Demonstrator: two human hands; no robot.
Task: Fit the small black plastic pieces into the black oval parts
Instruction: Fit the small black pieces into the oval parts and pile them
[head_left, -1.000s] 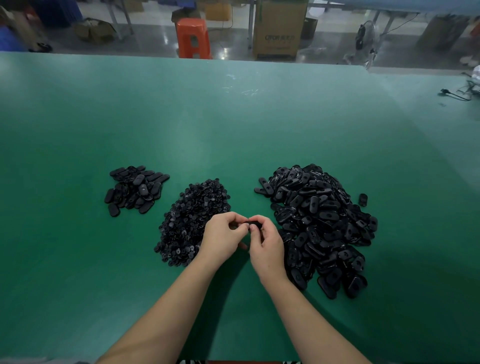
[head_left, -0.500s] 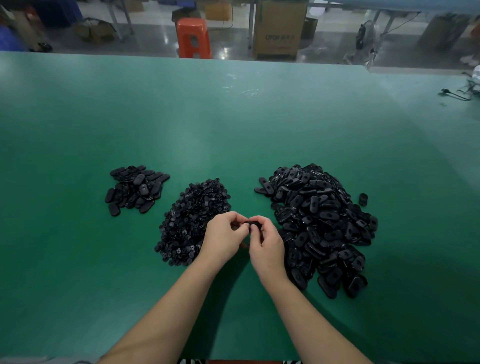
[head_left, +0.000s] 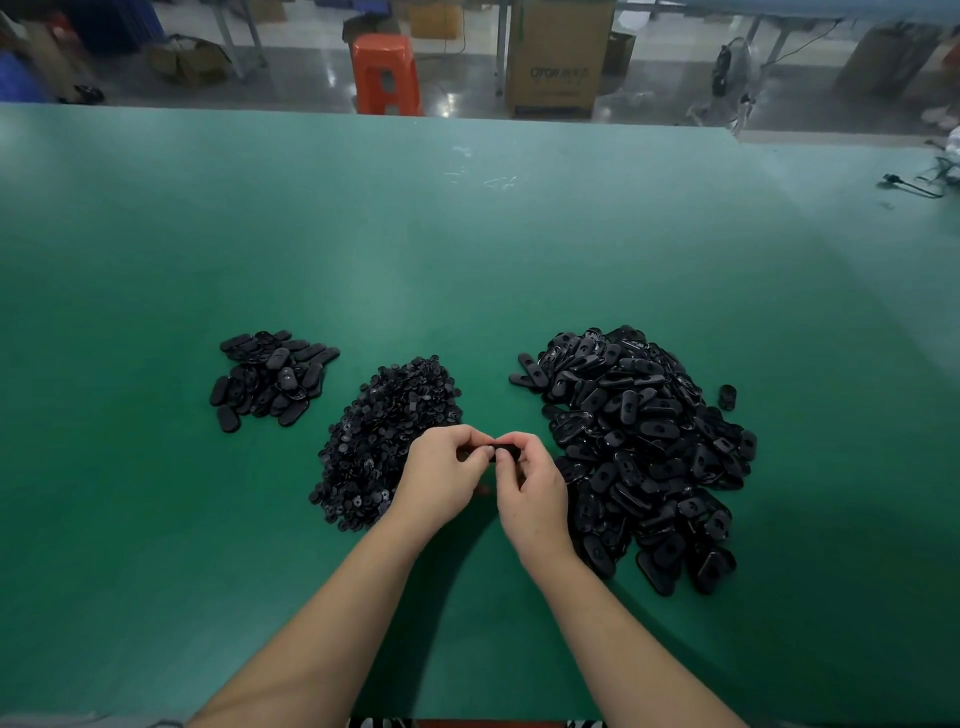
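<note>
1. A person is sitting at the near edge of a wide green desk (head_left: 467, 249), both bare forearms reaching in from that edge toward the middle.
2. The left hand (head_left: 441, 475) and the right hand (head_left: 530, 483) are meeting just above the desk, fingertips touching, between two heaps.
3. Both hands are pinching one black oval plastic part (head_left: 506, 451); the grip of each is clamped on it, with fingers and thumbs curled round its ends.
4. Only a short dark strip of that part is showing between the fingers, so whether a small piece is sitting in it cannot be told.
5. A heap of small black round plastic pieces (head_left: 389, 436) is lying just left of the hands, and the left wrist is covering its near right fringe.
6. A large heap of black oval plastic parts (head_left: 639, 447) is lying just right of the hands, running toward the near right of the desk.
7. A smaller, flatter pile of black oval parts (head_left: 270, 379) is lying further left, well apart from the hands.
8. One stray black oval part (head_left: 727, 396) is lying alone just beyond the large heap's right side.
9. Beyond the far edge of the desk, an orange plastic stool (head_left: 387, 73) and a brown cardboard box (head_left: 558, 62) are standing on the floor.
10. A black cable (head_left: 914, 184) is lying near the far right corner.
</note>
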